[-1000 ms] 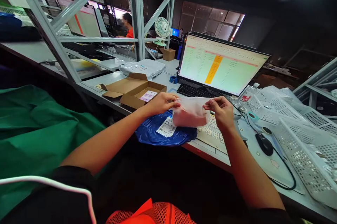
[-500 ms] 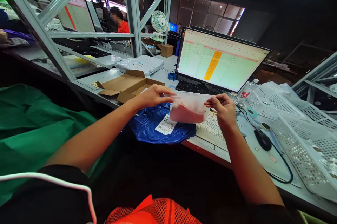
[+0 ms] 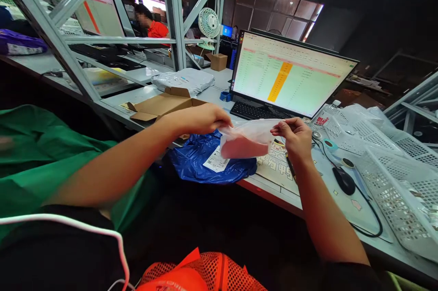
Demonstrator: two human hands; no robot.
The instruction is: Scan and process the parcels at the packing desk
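A frosted see-through plastic bag (image 3: 244, 141) with a pinkish-red item inside hangs between my two hands. My left hand (image 3: 214, 117) is closed on the bag's upper left corner, back of the hand turned up. At the upper right edge, my right hand (image 3: 294, 135) pinches the bag between thumb and fingers. What the pink item is, I cannot make out. Below and behind the bag lies a crumpled blue plastic mailer (image 3: 196, 163) with a white printed label (image 3: 216, 161), at the table's front edge.
An opened cardboard box (image 3: 164, 107) lies behind my left hand, near a white parcel (image 3: 185, 82). A monitor (image 3: 290, 76) and keyboard (image 3: 251, 111) stand beyond the bag. On the right are a mouse (image 3: 343, 180) and white perforated baskets (image 3: 386, 200). Metal shelf posts (image 3: 173, 12) rise at left.
My left hand has turned from a flat finger-and-thumb hold to a closed grip on the bag's corner, bunching that side. My right hand has shifted slightly right, still pinching.
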